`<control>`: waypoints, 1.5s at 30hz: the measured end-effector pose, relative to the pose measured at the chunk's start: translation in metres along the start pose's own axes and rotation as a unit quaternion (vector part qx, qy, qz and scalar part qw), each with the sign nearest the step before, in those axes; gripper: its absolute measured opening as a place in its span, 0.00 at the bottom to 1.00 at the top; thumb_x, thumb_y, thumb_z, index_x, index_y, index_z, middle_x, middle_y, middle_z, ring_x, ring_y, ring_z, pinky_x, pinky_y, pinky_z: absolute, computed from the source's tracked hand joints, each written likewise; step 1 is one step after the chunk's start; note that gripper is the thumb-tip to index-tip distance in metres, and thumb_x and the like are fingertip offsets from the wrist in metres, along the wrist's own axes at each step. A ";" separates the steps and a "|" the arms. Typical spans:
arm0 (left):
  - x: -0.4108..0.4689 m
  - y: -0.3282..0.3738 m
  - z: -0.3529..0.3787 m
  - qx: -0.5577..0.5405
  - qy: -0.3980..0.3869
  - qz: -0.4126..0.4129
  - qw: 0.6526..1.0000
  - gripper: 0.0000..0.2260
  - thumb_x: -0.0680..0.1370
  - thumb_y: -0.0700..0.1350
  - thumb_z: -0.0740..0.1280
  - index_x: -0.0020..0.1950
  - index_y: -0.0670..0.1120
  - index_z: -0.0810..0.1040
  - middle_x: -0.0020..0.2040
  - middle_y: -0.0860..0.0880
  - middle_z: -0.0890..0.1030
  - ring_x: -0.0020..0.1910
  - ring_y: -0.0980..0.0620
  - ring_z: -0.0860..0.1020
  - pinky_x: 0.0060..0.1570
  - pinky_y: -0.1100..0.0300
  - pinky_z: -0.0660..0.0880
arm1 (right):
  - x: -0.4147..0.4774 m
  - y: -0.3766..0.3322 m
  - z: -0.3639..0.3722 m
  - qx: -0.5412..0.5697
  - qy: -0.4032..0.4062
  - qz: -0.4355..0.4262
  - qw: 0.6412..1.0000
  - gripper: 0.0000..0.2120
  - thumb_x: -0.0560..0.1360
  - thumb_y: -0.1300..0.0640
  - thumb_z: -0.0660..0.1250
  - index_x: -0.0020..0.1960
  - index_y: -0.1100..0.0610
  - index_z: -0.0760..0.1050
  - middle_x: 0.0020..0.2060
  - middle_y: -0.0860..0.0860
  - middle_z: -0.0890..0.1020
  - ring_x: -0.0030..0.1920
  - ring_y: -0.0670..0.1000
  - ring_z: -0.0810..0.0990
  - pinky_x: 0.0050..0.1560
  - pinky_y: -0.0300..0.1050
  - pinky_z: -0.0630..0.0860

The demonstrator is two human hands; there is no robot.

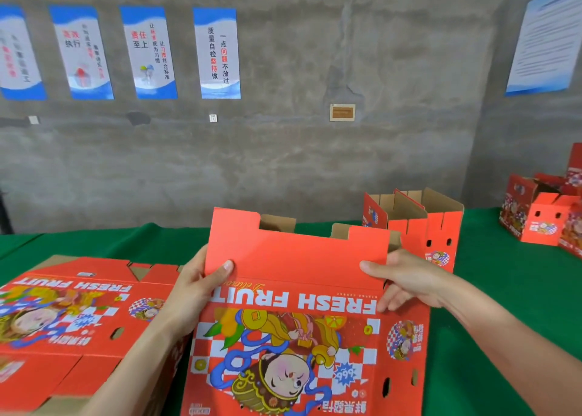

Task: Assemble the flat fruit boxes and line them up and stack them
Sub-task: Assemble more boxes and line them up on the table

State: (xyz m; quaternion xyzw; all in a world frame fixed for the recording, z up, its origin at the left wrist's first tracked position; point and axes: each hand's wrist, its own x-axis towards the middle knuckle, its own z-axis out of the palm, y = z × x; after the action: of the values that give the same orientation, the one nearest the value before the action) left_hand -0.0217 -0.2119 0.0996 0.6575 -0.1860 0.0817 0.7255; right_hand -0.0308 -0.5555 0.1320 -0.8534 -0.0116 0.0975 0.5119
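While both hands held it, the red fruit box stood in the middle of the green table, just in front of the person, with its printed face and the words "FRESH FRUIT" upside down to the camera. Its plain red top flap was raised upright. The left hand gripped the fruit box at the left edge of this flap, the thumb pressed on the front and the fingers curled behind. The right hand gripped it in the same way at the right edge, thumb in front and fingers behind.

To the left, touching the left forearm, a pile of flat boxes lay on the table, still unfolded. Behind the held box to the right, two open assembled boxes stood close together with brown insides showing. Well apart at the far right edge stood more red boxes. Blue and white posters hung on the grey concrete wall behind.
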 end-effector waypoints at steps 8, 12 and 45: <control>0.000 -0.004 -0.014 0.036 -0.012 0.011 0.999 0.13 0.73 0.47 0.72 0.55 0.58 0.78 0.51 0.46 0.84 0.48 0.47 0.83 0.41 0.59 0.80 | -0.002 -0.011 0.010 -0.022 0.113 -0.090 0.989 0.14 0.75 0.38 0.61 0.47 0.48 0.77 0.39 0.46 0.83 0.31 0.54 0.84 0.28 0.39 0.76; 0.005 0.007 -0.018 0.031 -0.071 -0.006 0.997 0.14 0.71 0.43 0.70 0.56 0.52 0.80 0.53 0.44 0.83 0.50 0.45 0.83 0.46 0.57 0.79 | 0.002 -0.010 0.017 -0.082 0.233 -0.132 0.960 0.33 0.72 0.31 0.56 0.39 0.63 0.76 0.29 0.58 0.81 0.25 0.51 0.80 0.30 0.43 0.73; -0.022 -0.032 0.049 0.216 0.165 -0.138 0.952 0.20 0.82 0.47 0.58 0.74 0.44 0.65 0.65 0.42 0.75 0.61 0.42 0.76 0.61 0.43 0.73 | 0.008 0.054 0.035 -0.040 0.408 -0.177 0.895 0.29 0.71 0.54 0.74 0.25 0.59 0.57 0.33 0.55 0.69 0.38 0.54 0.70 0.38 0.36 0.64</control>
State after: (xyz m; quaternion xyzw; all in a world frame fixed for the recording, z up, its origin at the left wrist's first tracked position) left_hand -0.0379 -0.2613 0.0652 0.7951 0.0510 0.1269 0.5909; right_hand -0.0336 -0.5493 0.0674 -0.8221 0.0435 -0.3518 0.4455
